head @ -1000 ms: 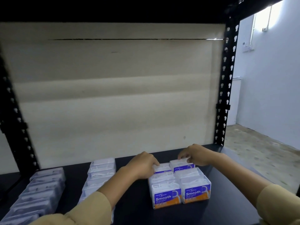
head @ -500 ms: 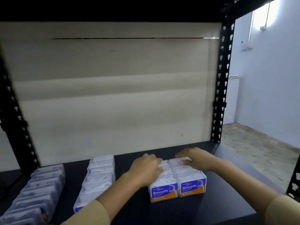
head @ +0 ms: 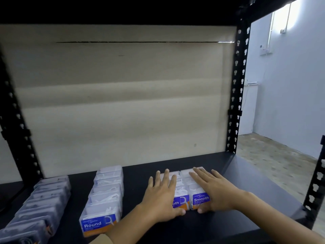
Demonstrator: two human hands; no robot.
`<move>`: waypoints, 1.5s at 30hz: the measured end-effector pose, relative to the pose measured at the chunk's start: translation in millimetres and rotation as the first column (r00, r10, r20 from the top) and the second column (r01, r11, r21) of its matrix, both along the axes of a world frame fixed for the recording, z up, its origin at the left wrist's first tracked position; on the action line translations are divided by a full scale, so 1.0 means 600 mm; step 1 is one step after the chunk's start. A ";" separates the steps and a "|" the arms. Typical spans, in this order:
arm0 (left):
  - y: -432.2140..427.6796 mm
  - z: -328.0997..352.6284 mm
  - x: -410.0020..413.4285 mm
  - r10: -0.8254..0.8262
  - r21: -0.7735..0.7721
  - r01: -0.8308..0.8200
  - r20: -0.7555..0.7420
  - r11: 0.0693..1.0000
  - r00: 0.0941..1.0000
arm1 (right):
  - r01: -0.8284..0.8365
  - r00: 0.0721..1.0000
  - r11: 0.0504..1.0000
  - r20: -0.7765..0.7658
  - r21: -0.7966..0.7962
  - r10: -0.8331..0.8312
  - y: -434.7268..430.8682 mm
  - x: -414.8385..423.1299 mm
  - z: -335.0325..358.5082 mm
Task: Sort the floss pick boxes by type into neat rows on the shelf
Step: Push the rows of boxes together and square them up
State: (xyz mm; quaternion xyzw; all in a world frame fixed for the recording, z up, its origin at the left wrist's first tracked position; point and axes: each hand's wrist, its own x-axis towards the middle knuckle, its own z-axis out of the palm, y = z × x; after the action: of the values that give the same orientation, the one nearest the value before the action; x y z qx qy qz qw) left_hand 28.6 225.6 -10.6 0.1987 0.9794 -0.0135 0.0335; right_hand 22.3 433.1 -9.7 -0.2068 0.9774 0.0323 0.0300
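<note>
Seen from the head camera, the worry is the double block of Smooth boxes (head: 201,199) at about five o'clock on the shelf (head: 246,191). Nothing clamps it, so an uneven push from either palm could skew one line against the other. It could also slide the front pair toward the shelf's near edge at six o'clock, or tip a light box out of line. A sideways shove toward nine o'clock would close the gap to the Round row (head: 105,196), which sits well apart, with a third row (head: 40,205) out at eight o'clock whose labels I cannot read. The left hand (head: 161,196) lies flat on the left line of Smooth boxes, fingers straight and spread, pointing to twelve o'clock. The right hand (head: 213,189) lies the same way on the right line, fingers angled toward eleven. Neither hand curls round anything. Both thumbs drop to the front labels, so the boxes sit directly beneath the palms and reach just past the fingertips at the back.
</note>
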 end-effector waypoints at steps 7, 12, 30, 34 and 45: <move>0.008 0.000 -0.002 -0.014 0.085 0.010 0.054 0.996 0.998 | -0.013 0.998 0.999 -0.060 0.034 0.015 -0.002 -0.009 -0.011; 0.014 0.003 -0.011 -0.026 0.075 0.022 0.056 0.997 0.998 | -0.010 0.997 0.999 -0.079 0.034 0.013 0.003 -0.013 -0.013; 0.070 0.003 -0.065 -0.062 0.003 0.062 0.018 0.998 0.998 | 0.026 0.995 0.999 -0.093 -0.030 -0.029 0.048 -0.051 -0.009; 0.074 0.002 -0.071 -0.067 -0.001 0.067 0.013 0.998 0.998 | 0.029 0.995 0.999 -0.095 -0.037 -0.033 0.052 -0.056 -0.009; 0.080 0.000 -0.076 -0.063 -0.016 0.063 0.004 0.998 0.998 | 0.036 0.995 0.999 -0.096 0.005 -0.035 0.053 -0.062 -0.007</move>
State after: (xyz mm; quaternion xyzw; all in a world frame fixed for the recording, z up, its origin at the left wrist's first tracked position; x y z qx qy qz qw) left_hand -17.2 273.6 -10.9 0.2292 0.9725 -0.0220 0.0366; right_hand -14.7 465.1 -13.7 -0.1875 0.9811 0.0451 -0.0159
